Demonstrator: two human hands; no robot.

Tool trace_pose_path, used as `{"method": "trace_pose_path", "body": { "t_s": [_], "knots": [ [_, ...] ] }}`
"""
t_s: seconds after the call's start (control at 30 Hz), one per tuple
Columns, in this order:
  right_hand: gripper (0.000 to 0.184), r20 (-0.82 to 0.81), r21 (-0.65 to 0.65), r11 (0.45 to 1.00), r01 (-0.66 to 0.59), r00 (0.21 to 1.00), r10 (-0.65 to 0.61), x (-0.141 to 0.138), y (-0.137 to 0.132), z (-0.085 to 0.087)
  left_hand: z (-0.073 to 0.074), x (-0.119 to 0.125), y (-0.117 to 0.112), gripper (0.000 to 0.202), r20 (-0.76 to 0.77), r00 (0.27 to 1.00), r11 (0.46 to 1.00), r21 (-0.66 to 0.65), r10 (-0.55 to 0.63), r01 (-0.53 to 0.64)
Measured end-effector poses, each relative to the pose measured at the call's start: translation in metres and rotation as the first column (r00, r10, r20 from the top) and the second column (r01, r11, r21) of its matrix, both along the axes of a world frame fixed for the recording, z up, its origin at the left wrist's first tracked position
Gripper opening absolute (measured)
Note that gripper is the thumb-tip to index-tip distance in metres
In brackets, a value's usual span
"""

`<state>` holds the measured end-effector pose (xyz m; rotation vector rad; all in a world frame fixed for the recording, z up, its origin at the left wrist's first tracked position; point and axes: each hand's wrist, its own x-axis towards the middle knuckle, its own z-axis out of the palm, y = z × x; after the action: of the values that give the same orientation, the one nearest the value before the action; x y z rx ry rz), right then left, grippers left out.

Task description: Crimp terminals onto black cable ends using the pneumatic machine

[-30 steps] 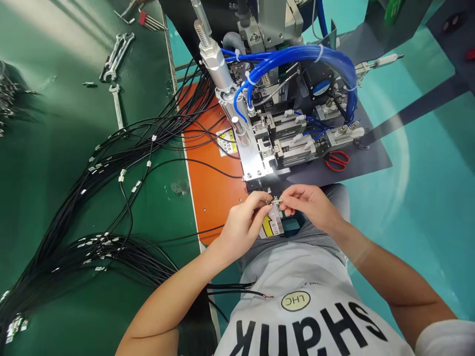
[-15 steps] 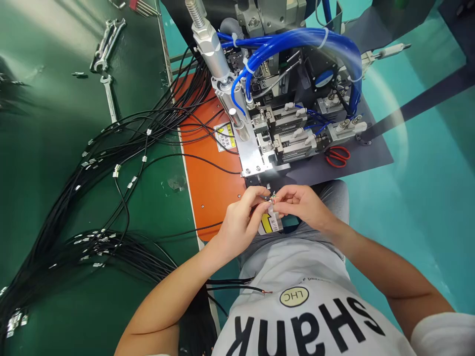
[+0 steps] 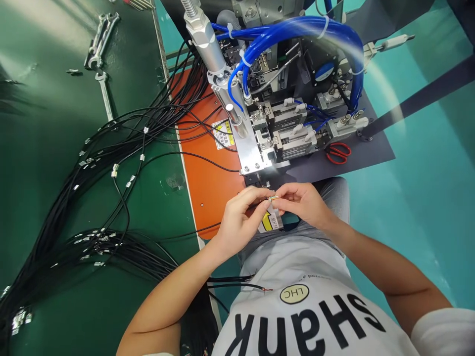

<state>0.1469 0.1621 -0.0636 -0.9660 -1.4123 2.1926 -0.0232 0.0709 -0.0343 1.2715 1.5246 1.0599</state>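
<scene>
My left hand (image 3: 243,217) and my right hand (image 3: 302,202) meet just in front of the metal machine (image 3: 267,133), fingertips pinched together on the stripped end of a thin black cable (image 3: 272,198). Small coloured wire strands show between the fingertips. Both hands hover above a yellow arrow label (image 3: 270,221) at the machine's front edge, over an orange mat (image 3: 208,173). The cable itself runs off to the left behind my left hand and is mostly hidden.
Many black cables with metal ferrules (image 3: 92,198) spread over the green bench at left. Wrenches (image 3: 98,34) lie at the far left. Blue air hoses (image 3: 297,29) arch over the machine. Red scissors (image 3: 337,152) rest on the dark mat to the right. Another cable end (image 3: 260,288) lies on my shirt.
My hands stay pinched on the wire end and have drawn slightly closer together. The view has shifted a little, so the machine sits higher and further left.
</scene>
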Motion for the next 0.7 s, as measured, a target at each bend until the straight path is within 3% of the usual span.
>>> {"method": "trace_pose_path", "body": {
  "t_s": [0.1,0.27,0.47,0.7],
  "knots": [
    [0.02,0.013,0.009,1.0,0.003,1.0,-0.003,-0.0004,-0.0036,0.0023,0.0019,-0.002,0.005,0.017,0.154,0.987,0.998,-0.046,0.041,-0.034],
    [0.02,0.038,0.083,0.996,-0.012,0.999,0.009,-0.0009,-0.0054,0.0054,0.0026,-0.0055,0.0088,0.015,0.369,0.921,0.973,-0.23,0.122,-0.037],
    [0.022,0.057,0.162,0.987,-0.012,0.998,0.003,-0.0037,-0.0064,0.0069,-0.003,-0.0064,0.006,0.018,0.41,0.883,0.928,-0.367,0.228,-0.07],
    [0.022,0.099,0.242,0.97,-0.025,0.995,0.001,-0.0052,-0.0076,0.0103,0.0021,-0.0015,0.007,0.021,0.372,0.9,0.937,-0.336,0.226,-0.096]
  ]
}}
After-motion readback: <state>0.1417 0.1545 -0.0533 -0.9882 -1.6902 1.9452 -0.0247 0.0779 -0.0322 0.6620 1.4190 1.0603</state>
